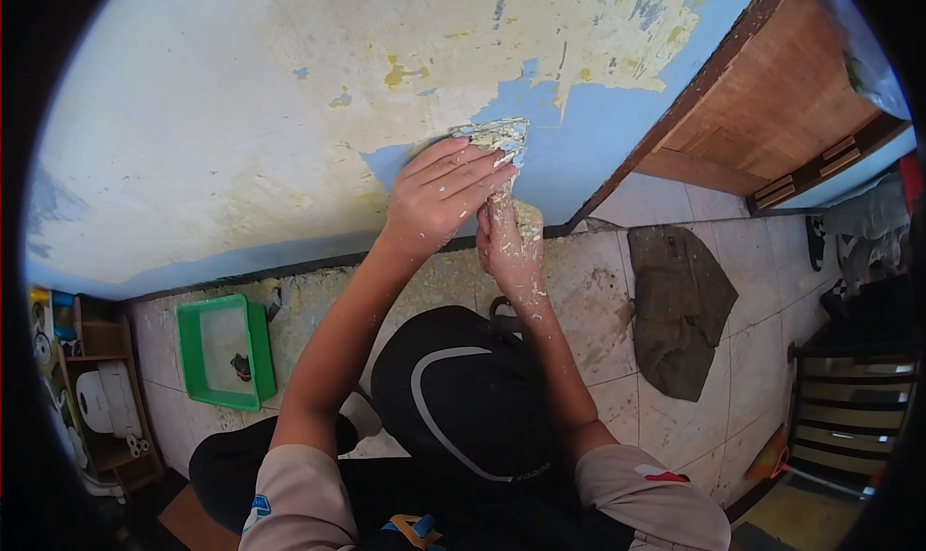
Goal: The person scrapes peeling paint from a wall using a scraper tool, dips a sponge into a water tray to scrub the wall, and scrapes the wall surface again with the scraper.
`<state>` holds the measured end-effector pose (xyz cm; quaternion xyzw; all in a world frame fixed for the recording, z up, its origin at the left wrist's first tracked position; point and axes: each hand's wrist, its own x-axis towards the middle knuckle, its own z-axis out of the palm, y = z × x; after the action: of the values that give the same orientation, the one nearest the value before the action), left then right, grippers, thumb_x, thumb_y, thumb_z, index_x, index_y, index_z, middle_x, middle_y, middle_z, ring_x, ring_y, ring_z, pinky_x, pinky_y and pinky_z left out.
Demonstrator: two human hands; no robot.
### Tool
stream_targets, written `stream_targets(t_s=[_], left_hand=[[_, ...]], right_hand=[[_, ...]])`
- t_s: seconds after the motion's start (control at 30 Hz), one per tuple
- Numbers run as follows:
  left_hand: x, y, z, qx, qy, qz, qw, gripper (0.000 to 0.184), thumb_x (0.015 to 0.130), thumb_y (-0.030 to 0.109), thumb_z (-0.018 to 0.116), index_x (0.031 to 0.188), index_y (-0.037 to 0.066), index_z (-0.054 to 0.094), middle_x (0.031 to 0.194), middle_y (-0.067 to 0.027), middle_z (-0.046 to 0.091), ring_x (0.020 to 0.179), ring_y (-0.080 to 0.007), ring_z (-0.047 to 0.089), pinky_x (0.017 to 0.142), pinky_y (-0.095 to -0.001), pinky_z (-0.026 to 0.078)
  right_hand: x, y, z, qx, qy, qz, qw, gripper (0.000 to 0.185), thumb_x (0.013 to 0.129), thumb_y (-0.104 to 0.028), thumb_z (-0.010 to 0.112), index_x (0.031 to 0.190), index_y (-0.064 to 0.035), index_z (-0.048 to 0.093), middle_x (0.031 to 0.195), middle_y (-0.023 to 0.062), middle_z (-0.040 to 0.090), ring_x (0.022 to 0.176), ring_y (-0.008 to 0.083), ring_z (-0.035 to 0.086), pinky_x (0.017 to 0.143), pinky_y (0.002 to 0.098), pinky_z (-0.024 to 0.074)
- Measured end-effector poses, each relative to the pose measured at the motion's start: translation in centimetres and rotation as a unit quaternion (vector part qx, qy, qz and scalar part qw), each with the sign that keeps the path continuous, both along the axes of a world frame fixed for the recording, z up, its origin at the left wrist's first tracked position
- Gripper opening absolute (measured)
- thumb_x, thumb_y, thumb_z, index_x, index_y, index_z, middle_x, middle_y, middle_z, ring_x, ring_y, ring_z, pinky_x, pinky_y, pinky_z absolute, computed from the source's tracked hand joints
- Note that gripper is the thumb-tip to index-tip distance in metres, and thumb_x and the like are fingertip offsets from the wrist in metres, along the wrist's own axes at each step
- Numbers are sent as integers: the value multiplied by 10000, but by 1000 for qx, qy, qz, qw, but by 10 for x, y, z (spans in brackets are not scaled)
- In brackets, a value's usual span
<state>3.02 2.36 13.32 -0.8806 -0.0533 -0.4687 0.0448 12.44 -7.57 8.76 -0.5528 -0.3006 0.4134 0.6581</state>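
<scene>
A paint scraper (492,134), its blade caked with pale paint flakes, is against the peeling wall (289,117). My right hand (509,247) is closed round its handle, which is mostly hidden, and flakes speckle that hand and forearm. Over the lower part of the blade lie the fingers of my left hand (436,199), close together and pressing on the tool. Cream and yellowish paint covers much of the wall. Bare light blue patches (569,127) show around and to the right of the scraper.
On the tiled floor, a green tray (260,353) stands left and a dark brown cloth (680,305) lies right. Paint debris (318,286) lines the wall's foot. There is a shelf (101,397) at far left, a wooden door (738,98) upper right, and a dark rack (854,397) lower right.
</scene>
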Motion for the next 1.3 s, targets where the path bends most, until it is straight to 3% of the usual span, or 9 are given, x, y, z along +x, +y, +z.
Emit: stream_targets(t_s=[0.3,0.37,0.43,0.6,0.73,0.87,1.03,1.23,1.3], left_hand=[[8,5,18,23,-47,21,998,242,736,88,709,969,78,772,986,-65,744,964,-205,706,943,-387,505],[11,11,36,57,-71,28,995,235,756,99,679,974,101,766,1037,-41,740,1009,-176,690,963,-349,506],[8,4,36,40,-56,28,997,230,759,100,680,972,99,766,1037,-43,740,1010,-178,690,966,-351,505],[2,-8,2,-30,-40,18,999,263,742,37,676,986,68,770,996,-86,739,983,-233,702,957,-398,492],[-2,-12,-2,-25,-40,39,998,238,757,88,673,977,77,762,1039,-69,739,1001,-202,698,969,-378,503],[-7,-12,-12,-43,-38,43,997,278,734,60,678,999,67,762,1025,-91,734,994,-228,700,968,-398,495],[-12,-9,-5,-54,-25,32,998,305,719,32,693,1014,62,762,1014,-99,733,996,-243,700,974,-413,487],[-11,-4,11,-14,-29,50,998,261,751,87,675,997,90,761,1047,-69,737,1014,-203,695,980,-386,500],[-10,-1,12,-8,-31,46,998,261,751,93,674,997,90,762,1036,-66,737,1005,-201,695,973,-383,502]], right_hand=[[2,13,26,40,10,-9,999,450,1059,-324,459,718,-36,512,590,-12,474,520,72,416,474,265,328],[3,10,40,48,2,0,999,441,1057,-318,466,724,-34,515,597,-15,477,522,69,416,474,258,329],[1,4,49,32,57,-4,998,427,1051,-307,479,726,-32,517,595,-18,474,522,69,417,476,256,332],[1,-1,10,8,20,7,1000,427,1048,-306,481,727,-28,528,587,-16,470,525,76,424,479,274,336],[2,-6,8,-1,-51,21,998,427,1047,-295,477,723,-23,533,579,-7,474,524,81,429,481,286,340],[-3,-4,1,4,-30,27,999,439,1051,-293,461,714,-19,530,568,2,472,520,90,427,483,297,342],[-5,2,-5,44,-112,19,993,446,1054,-286,448,710,-12,523,565,10,468,524,103,424,485,315,347],[-8,15,12,35,-20,-1,999,449,1054,-275,448,705,1,515,553,16,459,518,107,417,486,322,353],[-5,13,8,45,-60,-1,997,449,1054,-273,448,706,2,515,557,14,459,520,104,416,486,320,352]])
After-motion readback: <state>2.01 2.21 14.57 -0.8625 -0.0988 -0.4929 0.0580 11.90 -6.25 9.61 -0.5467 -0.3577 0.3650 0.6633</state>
